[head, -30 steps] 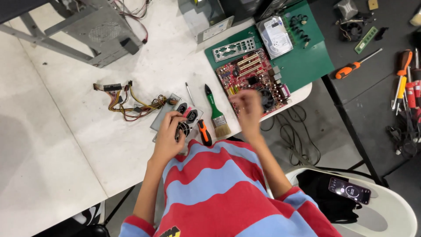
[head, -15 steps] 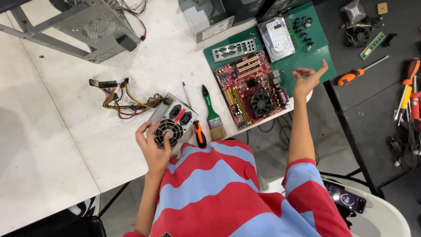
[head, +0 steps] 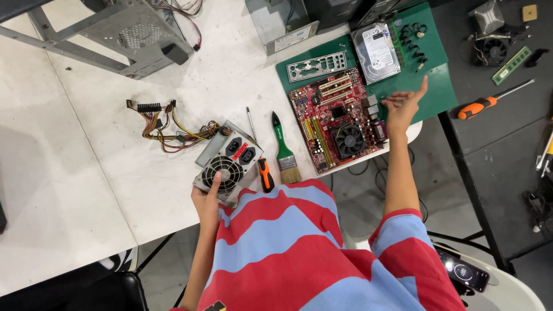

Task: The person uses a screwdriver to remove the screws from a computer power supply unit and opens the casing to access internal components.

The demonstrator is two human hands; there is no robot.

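Observation:
My left hand (head: 207, 198) grips the near edge of a grey power supply (head: 229, 164), thumb on its round fan grille. The unit lies on the white table (head: 86, 173), and its bundle of coloured cables (head: 167, 124) trails to the left. My right hand (head: 403, 106) is stretched out with fingers spread and holds nothing. It hovers at the right edge of a red motherboard (head: 334, 118) with a black cooler fan, which lies on a green mat (head: 438, 86).
An orange-handled screwdriver (head: 262, 167) and a green-handled brush (head: 283, 152) lie beside the power supply. On the mat are a hard drive (head: 377, 52) and a metal port plate (head: 317, 65). An open computer case (head: 121, 34) stands far left. Another screwdriver (head: 489, 102) lies on the dark bench.
My right hand left the space in front of my chest and reached out right to the motherboard's edge, fingers open. My left hand stayed on the power supply.

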